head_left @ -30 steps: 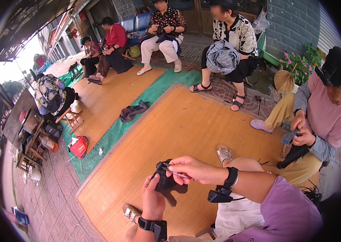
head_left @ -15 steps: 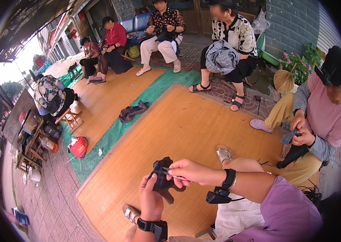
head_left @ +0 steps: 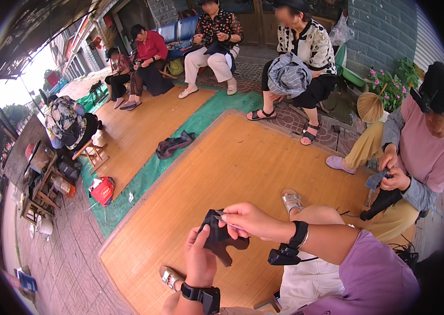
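A small piece of dark cloth (head_left: 224,243) hangs above the yellow mat, its edge pinched between the thumb and fingers of my left hand (head_left: 200,257). Closed around a pair of small thread snips (head_left: 221,216), my right hand (head_left: 253,220) is at the cloth's upper edge. The metal tips point left and lie against or just over the fabric. My fingers hide most of the snips' handle. Both wrists wear black strapped devices.
Yellow mats (head_left: 264,157) lie over a green sheet (head_left: 122,218). A dark garment (head_left: 173,145) and a red bag (head_left: 102,190) are on the ground. Close on the right, a seated person (head_left: 424,136) handles cloth; several others sit at the back. Wooden stools (head_left: 92,153) stand left.
The dark cloth has tilted and spread out a little in my left hand, which has shifted slightly right. My right hand with the snips has moved slightly up and right.
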{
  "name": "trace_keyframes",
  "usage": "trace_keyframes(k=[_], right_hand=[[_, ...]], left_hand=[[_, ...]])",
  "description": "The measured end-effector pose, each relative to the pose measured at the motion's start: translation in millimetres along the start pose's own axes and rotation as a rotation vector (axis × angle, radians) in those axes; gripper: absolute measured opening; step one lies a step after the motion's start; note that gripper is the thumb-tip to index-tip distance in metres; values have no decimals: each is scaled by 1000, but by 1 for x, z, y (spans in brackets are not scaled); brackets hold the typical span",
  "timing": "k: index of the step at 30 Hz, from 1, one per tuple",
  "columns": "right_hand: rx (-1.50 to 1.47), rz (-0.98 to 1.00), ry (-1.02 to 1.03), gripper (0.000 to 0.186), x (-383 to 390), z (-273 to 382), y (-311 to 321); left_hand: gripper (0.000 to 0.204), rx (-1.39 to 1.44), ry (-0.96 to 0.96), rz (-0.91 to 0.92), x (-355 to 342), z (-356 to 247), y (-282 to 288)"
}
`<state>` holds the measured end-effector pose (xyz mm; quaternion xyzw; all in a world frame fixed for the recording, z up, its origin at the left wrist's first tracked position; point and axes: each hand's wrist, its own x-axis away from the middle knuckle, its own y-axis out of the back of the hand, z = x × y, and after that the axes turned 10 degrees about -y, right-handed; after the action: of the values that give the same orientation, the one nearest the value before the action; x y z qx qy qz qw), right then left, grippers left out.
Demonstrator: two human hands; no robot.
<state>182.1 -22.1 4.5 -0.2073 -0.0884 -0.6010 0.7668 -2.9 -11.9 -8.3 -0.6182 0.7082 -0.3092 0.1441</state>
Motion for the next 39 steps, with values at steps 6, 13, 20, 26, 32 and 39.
trace_keyframes(k=[6, 13, 20, 26, 32, 39], right_hand=[[-48, -12, 33, 24, 0, 0, -1], [-60, -10, 34, 24, 2, 1, -1], [41, 54, -34, 24, -1, -6, -4], [40, 31, 10, 25, 0, -4, -4], [80, 14, -25, 25, 0, -7, -4], [54, -23, 18, 26, 3, -1, -7]], left_hand=[[8, -3, 15, -20, 0, 1, -2], [9, 15, 5, -29, 1, 1, -3], [11, -7, 24, -28, 2, -6, -5], [11, -31, 23, -43, 2, -2, -2], [10, -11, 45, -81, -2, 3, 0], [10, -19, 5, 3, 0, 1, 2]])
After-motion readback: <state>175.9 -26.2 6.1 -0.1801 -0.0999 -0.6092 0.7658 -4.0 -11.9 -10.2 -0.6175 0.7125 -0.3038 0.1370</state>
